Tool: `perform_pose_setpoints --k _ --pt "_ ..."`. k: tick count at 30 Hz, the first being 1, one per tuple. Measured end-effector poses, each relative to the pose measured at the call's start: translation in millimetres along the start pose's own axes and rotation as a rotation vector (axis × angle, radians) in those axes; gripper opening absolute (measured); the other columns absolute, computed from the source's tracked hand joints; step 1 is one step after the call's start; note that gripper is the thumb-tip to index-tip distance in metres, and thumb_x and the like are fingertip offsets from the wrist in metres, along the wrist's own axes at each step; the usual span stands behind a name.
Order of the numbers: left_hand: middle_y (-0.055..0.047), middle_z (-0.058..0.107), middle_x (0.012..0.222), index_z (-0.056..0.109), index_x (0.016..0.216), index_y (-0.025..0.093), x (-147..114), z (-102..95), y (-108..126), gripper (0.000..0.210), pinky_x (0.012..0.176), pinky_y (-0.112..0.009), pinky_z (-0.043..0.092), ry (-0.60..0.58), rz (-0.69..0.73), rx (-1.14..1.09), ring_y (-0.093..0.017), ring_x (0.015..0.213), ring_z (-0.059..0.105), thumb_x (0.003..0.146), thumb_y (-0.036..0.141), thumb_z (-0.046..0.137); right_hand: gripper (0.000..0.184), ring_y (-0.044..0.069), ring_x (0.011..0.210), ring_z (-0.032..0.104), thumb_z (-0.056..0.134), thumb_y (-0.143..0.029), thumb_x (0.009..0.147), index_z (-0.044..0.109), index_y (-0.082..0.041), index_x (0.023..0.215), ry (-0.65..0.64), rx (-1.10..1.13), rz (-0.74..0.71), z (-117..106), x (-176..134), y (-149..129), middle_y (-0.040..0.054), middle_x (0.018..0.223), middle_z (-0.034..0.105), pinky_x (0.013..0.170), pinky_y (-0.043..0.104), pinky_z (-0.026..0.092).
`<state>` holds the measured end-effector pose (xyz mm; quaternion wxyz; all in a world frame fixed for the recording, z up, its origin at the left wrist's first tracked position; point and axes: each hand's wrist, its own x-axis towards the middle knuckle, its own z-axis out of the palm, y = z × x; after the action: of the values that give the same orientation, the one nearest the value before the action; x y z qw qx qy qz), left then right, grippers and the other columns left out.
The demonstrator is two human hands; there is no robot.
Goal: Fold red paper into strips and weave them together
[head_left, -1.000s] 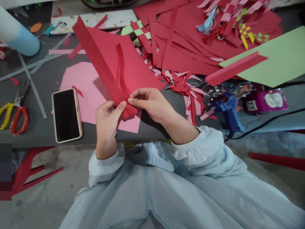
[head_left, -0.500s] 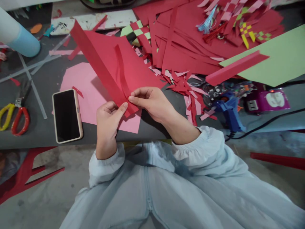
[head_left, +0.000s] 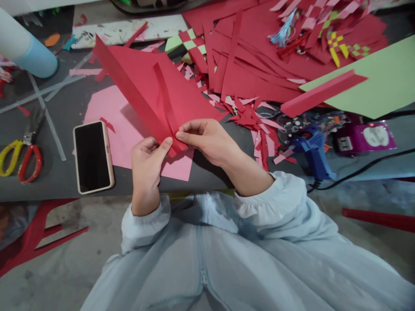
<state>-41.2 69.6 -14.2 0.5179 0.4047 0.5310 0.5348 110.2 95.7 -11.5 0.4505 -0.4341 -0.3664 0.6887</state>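
Left hand (head_left: 145, 162): grips folded red paper (head_left: 128, 88) at its near end, we judge for steadiness.
Right hand (head_left: 210, 140): pinches alongside, seemingly keeping the fold together.
Paper's place: over the pink sheet (head_left: 103, 108).

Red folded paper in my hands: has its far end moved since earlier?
Yes: the far end of the red folded paper has shifted left and lower in view, against the white board.
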Motion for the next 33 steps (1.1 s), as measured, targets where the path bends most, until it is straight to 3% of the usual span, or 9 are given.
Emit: perform_pose_setpoints --k 4,9,14,24,33 --pt "0.001 0.071 0.066 0.075 0.071 0.019 -0.4 -0.4 0.1 0.02 0.054 -0.02 0.052 0.013 -0.008 -0.015 -0.009 0.057 0.062 0.07 0.035 0.087 0.043 0.007 0.052 0.057 0.096 -0.042 0.046 0.067 -0.016 0.067 -0.017 -0.03 0.066 0.0 -1.3 -4.3 -0.0046 0.058 0.063 0.054 0.023 0.052" --pt "0.0 0.072 0.069 0.075 0.076 0.017 -1.8 -0.3 0.3 0.025 0.06 -0.027 0.061 -0.058 -0.082 -0.049 -0.013 0.059 0.067 0.069 0.037 0.089 0.045 0.008 0.051 0.058 0.095 -0.044 0.049 0.065 -0.017 0.068 -0.017 -0.039 0.041 0.8 -1.7 -6.0 -0.0053 0.059 0.062 0.054 0.023 0.054" --pt "-0.001 0.071 0.069 0.075 0.079 0.015 -2.2 1.5 2.9 0.031 0.064 -0.031 0.064 -0.055 -0.095 -0.083 -0.016 0.061 0.072 0.068 0.041 0.089 0.042 0.007 0.054 0.057 0.095 -0.04 0.052 0.064 -0.016 0.07 -0.023 -0.02 0.025 0.5 0.0 -0.4 -0.0047 0.063 0.062 0.056 0.022 0.053" --pt "-0.001 0.073 0.07 0.072 0.073 0.016 -1.1 0.6 1.4 0.026 0.065 -0.028 0.063 -0.005 -0.079 -0.071 -0.013 0.06 0.07 0.071 0.037 0.087 0.042 0.008 0.051 0.059 0.095 -0.04 0.052 0.065 -0.015 0.07 -0.065 -0.023 0.079 -1.0 -0.7 -2.7 -0.0034 0.058 0.064 0.053 0.023 0.054" --pt "-0.003 0.072 0.067 0.072 0.076 0.015 1.4 -1.8 -2.2 0.026 0.059 -0.024 0.059 -0.048 -0.11 -0.015 -0.014 0.059 0.071 0.071 0.036 0.087 0.042 0.01 0.051 0.061 0.094 -0.04 0.056 0.064 -0.016 0.071 -0.061 -0.032 0.059 -1.9 -1.1 -2.5 -0.0036 0.056 0.064 0.052 0.024 0.055"
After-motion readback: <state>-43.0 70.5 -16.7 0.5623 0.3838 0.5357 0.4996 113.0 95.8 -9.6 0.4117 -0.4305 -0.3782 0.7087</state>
